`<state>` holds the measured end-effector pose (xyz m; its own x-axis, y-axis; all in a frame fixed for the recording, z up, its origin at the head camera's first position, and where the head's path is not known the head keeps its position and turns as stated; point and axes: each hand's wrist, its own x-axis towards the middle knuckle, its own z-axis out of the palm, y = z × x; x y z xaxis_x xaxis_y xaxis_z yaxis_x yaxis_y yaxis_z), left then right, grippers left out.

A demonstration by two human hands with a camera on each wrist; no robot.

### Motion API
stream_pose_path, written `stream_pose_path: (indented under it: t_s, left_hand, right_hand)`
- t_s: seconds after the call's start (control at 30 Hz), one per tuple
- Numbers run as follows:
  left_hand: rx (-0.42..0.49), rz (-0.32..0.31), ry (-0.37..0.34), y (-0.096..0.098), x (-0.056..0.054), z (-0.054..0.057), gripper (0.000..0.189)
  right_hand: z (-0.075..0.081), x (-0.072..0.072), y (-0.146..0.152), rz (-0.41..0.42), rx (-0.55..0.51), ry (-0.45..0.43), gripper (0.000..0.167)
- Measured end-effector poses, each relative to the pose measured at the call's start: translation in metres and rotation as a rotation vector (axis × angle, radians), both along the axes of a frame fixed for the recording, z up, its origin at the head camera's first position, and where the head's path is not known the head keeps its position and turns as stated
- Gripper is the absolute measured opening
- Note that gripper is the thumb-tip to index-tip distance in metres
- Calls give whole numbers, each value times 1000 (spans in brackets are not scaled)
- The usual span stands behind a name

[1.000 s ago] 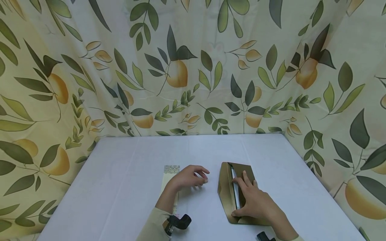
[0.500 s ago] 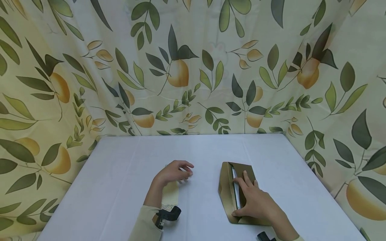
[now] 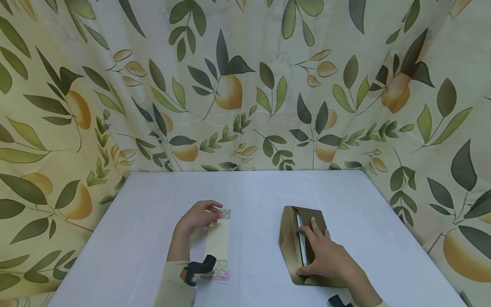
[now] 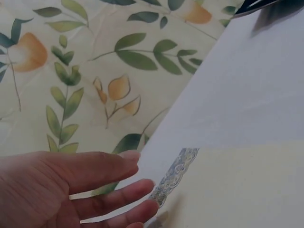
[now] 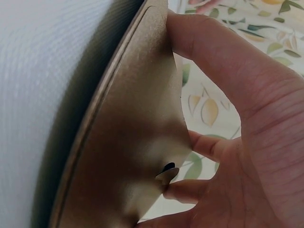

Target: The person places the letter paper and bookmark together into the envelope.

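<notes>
"How's the left hand [image 3: 197, 215]?"
"Its fingers hang loosely bent by the far patterned end of the pale strip [image 3: 218, 236]; whether they touch, I can't tell."
"The right hand [image 3: 327, 252]?"
"Thumb and fingers set wide, it grips the gold envelope [image 3: 288, 245] beneath it."

At the lower right of the head view, the right hand [image 3: 326, 253] covers part of the gold-brown paper envelope [image 3: 288, 247], and most of the thin white sheet [image 3: 303, 249] inside can't be seen. The bottom edge cuts off a small black wrist camera [image 3: 337, 301]. The left hand [image 3: 199, 215] hides a top corner of the long cream paper strip with patterned ends [image 3: 218, 238]. In the left wrist view's upper right, a dark shape [image 4: 259, 6] is cut off, too little to name.
</notes>
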<state>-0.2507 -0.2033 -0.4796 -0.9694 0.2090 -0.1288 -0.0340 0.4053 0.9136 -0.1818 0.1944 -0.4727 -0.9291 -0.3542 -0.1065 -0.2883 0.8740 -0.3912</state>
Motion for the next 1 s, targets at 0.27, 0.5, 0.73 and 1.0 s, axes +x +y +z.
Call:
stream_pose_path:
  t_s: [0.27,0.5,0.73,1.0]
  left_hand:
    - [-82,149,-33,-8,3,-3,34]
    - [-274,151,27,4,-2,-8,52]
    - [-440,185,26,33,0,-9,85]
    - [-447,209,-6,43,-1,-11,81]
  right_hand:
    - [-1,1,2,2,5,2,116]
    - [-1,0,2,3,5,-4,117]
    - [-3,-3,3,-1,0,-4,120]
    - [-3,-2,2,6,-4,6,120]
